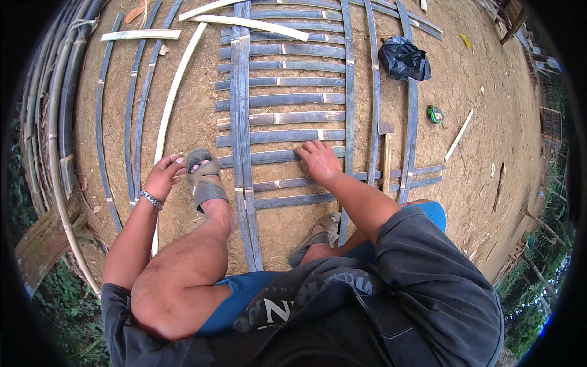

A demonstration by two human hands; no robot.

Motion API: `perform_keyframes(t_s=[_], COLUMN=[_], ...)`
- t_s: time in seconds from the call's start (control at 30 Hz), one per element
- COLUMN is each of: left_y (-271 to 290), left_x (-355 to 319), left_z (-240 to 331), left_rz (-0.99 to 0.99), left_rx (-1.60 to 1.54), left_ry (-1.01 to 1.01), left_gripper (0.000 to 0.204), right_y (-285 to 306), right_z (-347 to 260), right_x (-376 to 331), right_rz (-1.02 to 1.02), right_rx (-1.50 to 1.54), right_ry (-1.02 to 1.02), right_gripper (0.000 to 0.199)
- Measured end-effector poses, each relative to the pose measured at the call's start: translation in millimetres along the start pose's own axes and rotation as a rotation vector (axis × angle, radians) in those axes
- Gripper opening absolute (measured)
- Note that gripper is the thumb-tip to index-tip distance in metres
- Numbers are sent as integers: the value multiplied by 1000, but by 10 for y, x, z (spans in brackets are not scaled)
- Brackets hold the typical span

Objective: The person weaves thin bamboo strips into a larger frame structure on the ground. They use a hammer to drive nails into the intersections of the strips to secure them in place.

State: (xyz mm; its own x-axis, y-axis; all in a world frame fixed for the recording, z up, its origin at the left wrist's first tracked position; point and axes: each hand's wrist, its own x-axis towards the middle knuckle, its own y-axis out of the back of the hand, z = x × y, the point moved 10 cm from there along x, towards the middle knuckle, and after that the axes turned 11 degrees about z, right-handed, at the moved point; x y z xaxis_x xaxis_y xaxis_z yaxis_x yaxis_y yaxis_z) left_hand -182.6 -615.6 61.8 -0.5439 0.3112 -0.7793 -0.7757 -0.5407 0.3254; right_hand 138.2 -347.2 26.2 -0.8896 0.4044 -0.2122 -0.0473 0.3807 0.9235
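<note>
A ladder-like frame of dark split-bamboo slats lies on the ground before me, its crosswise slats resting between a doubled long strip and a single long strip. My right hand is closed over one crosswise bamboo slat, near its right part, with the fingers curled on it. Beside my sandaled left foot, my left hand hovers with thumb and fingers drawn together in a pinch. Whatever it may hold is too small to make out. A metal bracelet circles that wrist.
To the right are a hatchet with a wooden handle, a black plastic bag and a green tape measure. Pale bamboo strips cross the far left; dark strips lie below them. Bamboo poles line the left edge.
</note>
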Motion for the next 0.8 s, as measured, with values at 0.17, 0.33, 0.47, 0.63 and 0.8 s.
perform_keyframes(t_s=[0.17, 0.33, 0.47, 0.63, 0.8], left_y=[-25, -53, -307, -863, -760], left_x=[19, 69, -150, -888, -1135], left_z=[56, 57, 242, -382, -312], left_rz=[4, 8, -227, -742, -787], left_rx=[4, -33, 222, 539, 710], left_ry=[-11, -12, -337, -278, -272], left_gripper=[50, 46, 30, 34, 52], right_y=[1, 18, 57, 80, 95], right_z=[-2, -19, -304, -666, -724], right_x=[-1, -27, -156, -494, -558], right_rz=[-13, 55, 34, -152, -226], right_rx=[20, 0, 88, 360, 510], right_ry=[-13, 3, 85, 79, -45], right_gripper=[39, 44, 50, 52, 52])
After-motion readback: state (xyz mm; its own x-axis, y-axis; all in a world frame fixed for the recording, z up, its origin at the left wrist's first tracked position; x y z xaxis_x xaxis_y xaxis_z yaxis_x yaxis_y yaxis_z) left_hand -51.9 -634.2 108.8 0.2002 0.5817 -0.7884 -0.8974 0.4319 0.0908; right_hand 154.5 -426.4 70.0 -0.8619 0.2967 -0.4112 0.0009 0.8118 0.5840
